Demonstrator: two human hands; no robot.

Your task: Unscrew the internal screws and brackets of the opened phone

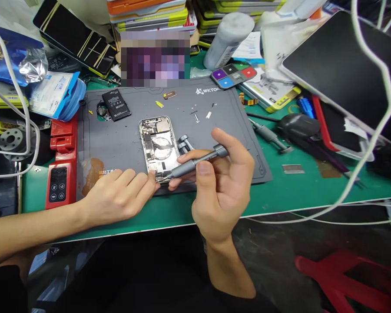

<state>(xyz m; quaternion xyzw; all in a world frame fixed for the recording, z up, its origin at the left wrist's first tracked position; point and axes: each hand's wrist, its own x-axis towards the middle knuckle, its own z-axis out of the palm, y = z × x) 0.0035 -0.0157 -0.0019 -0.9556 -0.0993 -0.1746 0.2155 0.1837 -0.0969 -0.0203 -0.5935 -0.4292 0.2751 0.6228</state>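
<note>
An opened smartphone (163,148), its inner boards and a round coil showing, lies on the grey work mat (127,143). In my right hand (222,187) is a slim grey precision screwdriver (195,164), tilted so that its tip meets the phone's bottom end. My left hand (125,193) is closed, its curled fingertips pressed at the phone's lower left corner; the thumb is hidden. Just past the phone's right edge, partly behind my right hand, lies another grey screwdriver (184,143). A removed black battery (116,105) rests on the mat at the upper left.
Small loose parts, among them a thin metal strip (196,116), are scattered on the mat. A red device with buttons (61,182) borders it at left. Another screwdriver (270,135), a large dark-screened tablet (342,74) and a white cable (382,82) occupy the right side.
</note>
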